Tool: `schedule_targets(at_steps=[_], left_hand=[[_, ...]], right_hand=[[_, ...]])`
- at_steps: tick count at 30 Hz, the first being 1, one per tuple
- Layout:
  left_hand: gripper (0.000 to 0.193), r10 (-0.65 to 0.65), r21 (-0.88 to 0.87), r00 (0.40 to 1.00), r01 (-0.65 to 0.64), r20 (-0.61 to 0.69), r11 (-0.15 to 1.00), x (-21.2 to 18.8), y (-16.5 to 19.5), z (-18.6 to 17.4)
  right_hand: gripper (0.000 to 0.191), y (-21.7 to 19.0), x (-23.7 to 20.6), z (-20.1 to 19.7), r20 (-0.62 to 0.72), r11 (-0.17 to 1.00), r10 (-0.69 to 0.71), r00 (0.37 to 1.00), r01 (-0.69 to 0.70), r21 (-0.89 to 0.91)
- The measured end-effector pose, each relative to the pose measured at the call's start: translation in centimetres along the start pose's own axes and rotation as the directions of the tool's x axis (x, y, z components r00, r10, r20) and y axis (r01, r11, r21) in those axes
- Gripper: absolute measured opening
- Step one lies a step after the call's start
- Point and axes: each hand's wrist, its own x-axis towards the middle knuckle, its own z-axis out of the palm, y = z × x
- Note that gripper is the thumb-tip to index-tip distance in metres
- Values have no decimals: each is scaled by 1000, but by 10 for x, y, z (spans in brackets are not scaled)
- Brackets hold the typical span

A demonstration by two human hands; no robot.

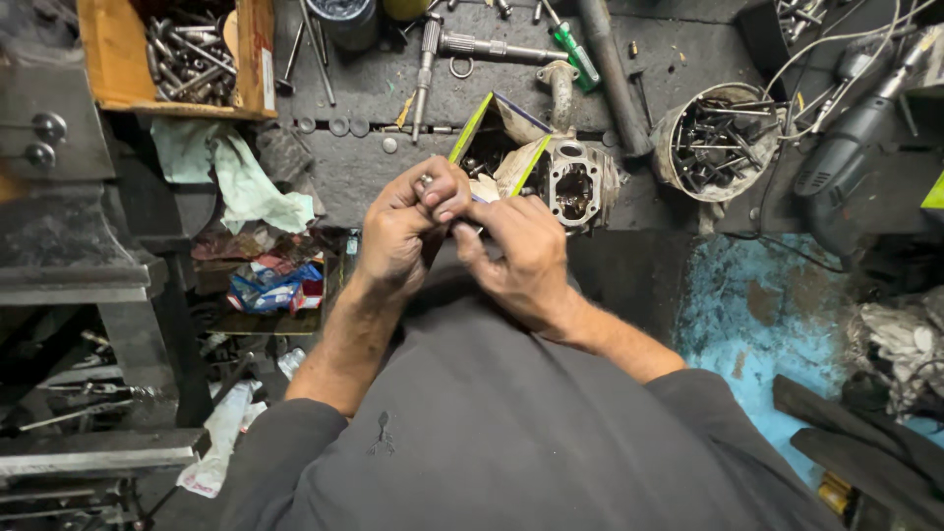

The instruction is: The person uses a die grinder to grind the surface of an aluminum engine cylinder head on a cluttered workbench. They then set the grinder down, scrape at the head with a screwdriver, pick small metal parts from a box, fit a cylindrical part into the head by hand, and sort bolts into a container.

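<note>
My left hand [405, 228] pinches a small shiny metal part [427, 182] between thumb and fingertips, close to my chest. My right hand [516, 251] meets it from the right, its fingers closed on the same small piece or a slim bit joined to it; which one is hidden by the fingers. Just beyond the hands, on the dark bench, lies an opened cardboard box [497, 138] with yellow-green edges. An engine cylinder head [578, 185] sits to its right.
A round tin of bolts and sockets [716, 143] stands at the right, a wooden box of bolts [187, 54] at the top left. Ratchet, screwdrivers and washers lie on the bench [374, 157]. A grey power tool [846, 162] rests at the far right; a green rag [246, 182] hangs left.
</note>
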Motion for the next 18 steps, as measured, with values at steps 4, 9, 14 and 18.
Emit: schedule_targets(at_steps=[4,9,14,18], left_hand=[[20,-15,3,1000,15,-23,1000,1,9,2],[23,-69,12,996,70,-61,997,5,19,9],[25,-88,13,996,88,10,996,16,11,22],[27,-107,-25,994,108,13,994,25,-9,44]], right_hand=[[23,-15,14,-5,-62,985,-87,994,77,-152],[25,-19,20,-10,-101,983,-73,992,55,-174],[21,3,3,-18,101,938,244,964,-261,228],[32,31,-13,-29,713,-252,288,639,-668,700]])
